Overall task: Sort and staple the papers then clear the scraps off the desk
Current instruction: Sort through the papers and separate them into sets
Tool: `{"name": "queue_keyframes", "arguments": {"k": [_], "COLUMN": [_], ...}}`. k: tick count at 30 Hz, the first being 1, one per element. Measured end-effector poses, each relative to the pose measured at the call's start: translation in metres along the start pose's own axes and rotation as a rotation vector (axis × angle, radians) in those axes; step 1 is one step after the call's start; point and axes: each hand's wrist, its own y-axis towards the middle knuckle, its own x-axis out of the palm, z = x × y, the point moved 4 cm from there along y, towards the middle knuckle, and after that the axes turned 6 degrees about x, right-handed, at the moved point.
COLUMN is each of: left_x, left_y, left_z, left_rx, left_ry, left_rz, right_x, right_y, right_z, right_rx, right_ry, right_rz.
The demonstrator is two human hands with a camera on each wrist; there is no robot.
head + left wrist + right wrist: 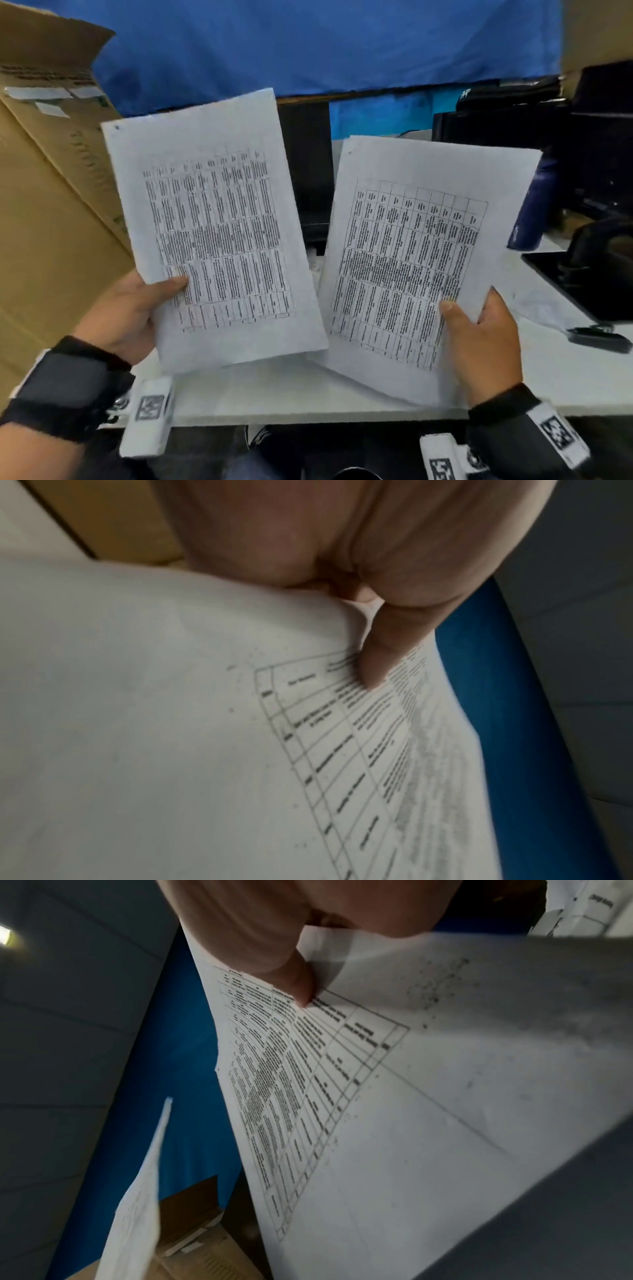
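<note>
Both hands gripped papers: left hand pinched one floppy sheaf, right hand another, probably light; lower corners suited.

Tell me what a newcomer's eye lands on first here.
Two white printed sheets with dense black tables, held up side by side above the white desk: the left sheet pinched by the left hand, the right sheet by the right hand. Behind them hangs a bright blue cloth, with a large brown cardboard box at left.

Two white printed-table paper sets side by side, tilted above the desk, lower corners overlapping
</note>
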Motion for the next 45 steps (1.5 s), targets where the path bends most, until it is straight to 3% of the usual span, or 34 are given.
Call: {"name": "queue_keyframes", "arguments": {"k": [6, 9, 12, 17, 22, 29, 34, 38, 42, 45], "left_x": [0.065, 0.102, 0.116, 0.118, 0.13, 0.128, 0.133, 0.131, 0.118, 0.113], "left_y": [-0.021, -0.034, -0.036, -0.03, -0.044, -0.055, -0.052, -0.053, -0.055, -0.057], "left_z": [-0.062, -0.085, -0.097, -0.085, -0.084, -0.1, -0.096, -0.111, -0.133, -0.146], "left_rx": [-0.149, -0.176, -0.123, 0.134, 0.26, 0.226, 0.263, 0.198, 0.042, -0.1], "left_ry": [-0.081, -0.008, 0.06, 0.232, 0.383, 0.105, 0.235, 0.279, 0.318, 0.337], "left_rz": [-0.097, -0.146, -0.078, 0.074, 0.045, 0.058, 0.071, 0.087, 0.09, 0.004], "right_x": [0.021, 0.029, 0.028, 0.026, 0.024, 0.018, 0.021, 0.021, 0.025, 0.029], "right_y": [-0.013, -0.022, -0.024, -0.027, -0.024, -0.017, -0.005, 0.008, 0.008, 0.004], "right_z": [0.009, 0.008, 0.002, -0.013, -0.003, -0.002, -0.016, -0.025, -0.013, -0.001], "right_rx": [0.068, 0.081, 0.061, -0.005, -0.096, -0.119, -0.201, -0.122, 0.021, 0.084], "right_ry": [-0.1, -0.134, -0.138, 0.017, -0.019, -0.029, -0.035, -0.04, -0.056, -0.091], "right_rz": [-0.162, -0.248, -0.27, -0.363, -0.242, -0.146, -0.164, -0.133, -0.145, -0.121]}}
